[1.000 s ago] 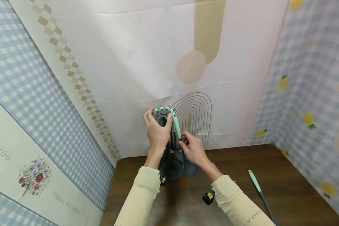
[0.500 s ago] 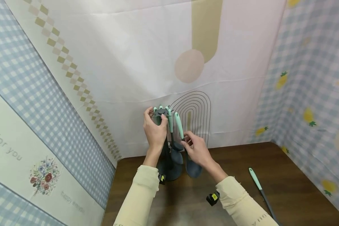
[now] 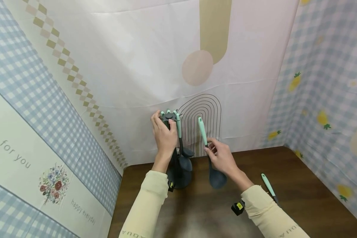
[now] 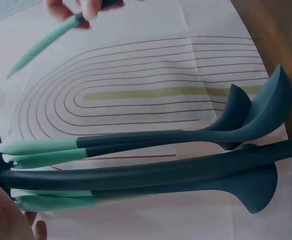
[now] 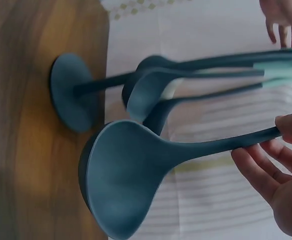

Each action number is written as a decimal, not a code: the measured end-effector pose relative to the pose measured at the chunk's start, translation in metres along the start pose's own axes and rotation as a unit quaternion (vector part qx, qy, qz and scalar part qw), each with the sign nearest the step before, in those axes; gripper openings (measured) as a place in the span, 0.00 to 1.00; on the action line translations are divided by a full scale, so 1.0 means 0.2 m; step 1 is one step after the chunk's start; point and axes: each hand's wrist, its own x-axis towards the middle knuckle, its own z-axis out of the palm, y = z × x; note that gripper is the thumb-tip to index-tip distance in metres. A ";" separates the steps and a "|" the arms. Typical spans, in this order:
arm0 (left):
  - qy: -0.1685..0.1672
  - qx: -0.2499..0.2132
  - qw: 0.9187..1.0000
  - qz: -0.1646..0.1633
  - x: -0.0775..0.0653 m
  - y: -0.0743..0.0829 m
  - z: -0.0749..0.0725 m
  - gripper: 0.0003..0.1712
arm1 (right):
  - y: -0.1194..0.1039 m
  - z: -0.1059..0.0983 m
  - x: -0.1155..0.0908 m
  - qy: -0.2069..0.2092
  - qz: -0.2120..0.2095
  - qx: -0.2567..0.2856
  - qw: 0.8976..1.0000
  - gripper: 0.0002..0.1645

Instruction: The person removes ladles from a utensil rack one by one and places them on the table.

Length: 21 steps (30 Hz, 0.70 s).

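A dark utensil stand (image 3: 182,181) stands upright near the back of the table, with several mint-handled utensils hanging from it. My left hand (image 3: 165,137) grips its notched top, thumb in front and fingers round the far side. Away to the right, my right hand (image 3: 223,158) pinches the dark shaft of a ladle (image 5: 128,175) just below its mint handle. The ladle hangs bowl down, apart from the stand. In the left wrist view, a smaller hanging utensil with a scooped head (image 4: 273,107) is among those on the stand; their exact kinds are partly hidden.
Another utensil with a mint handle (image 3: 268,185) lies on the wooden table (image 3: 202,211) at the right, its lower part hidden behind my right sleeve. A patterned cloth wall (image 3: 137,82) rises close behind the stand.
The ladle has come off the stand and moved right in my right hand. My left hand has stayed on the stand's top, its thumb shifting left onto the front.
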 end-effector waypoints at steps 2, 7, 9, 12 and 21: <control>0.003 0.005 1.000 0.004 0.00 0.00 0.01 0.33 | 0.04 -0.03 -0.01 0.009 0.007 -0.013 1.000 0.14; 0.011 0.011 1.000 0.009 0.00 -0.02 0.01 0.33 | 0.12 -0.09 -0.03 0.020 0.036 -0.032 0.999 0.13; 0.016 0.009 1.000 0.013 0.00 -0.03 0.01 0.33 | 0.15 -0.12 -0.04 0.020 0.044 -0.037 0.998 0.13; 0.026 0.005 0.999 0.022 0.00 -0.04 0.02 0.32 | 0.19 -0.15 -0.06 0.020 0.059 -0.046 0.997 0.13; 0.054 -0.002 0.998 0.025 0.00 -0.04 0.04 0.32 | 0.35 -0.20 -0.13 0.019 0.080 -0.080 0.993 0.13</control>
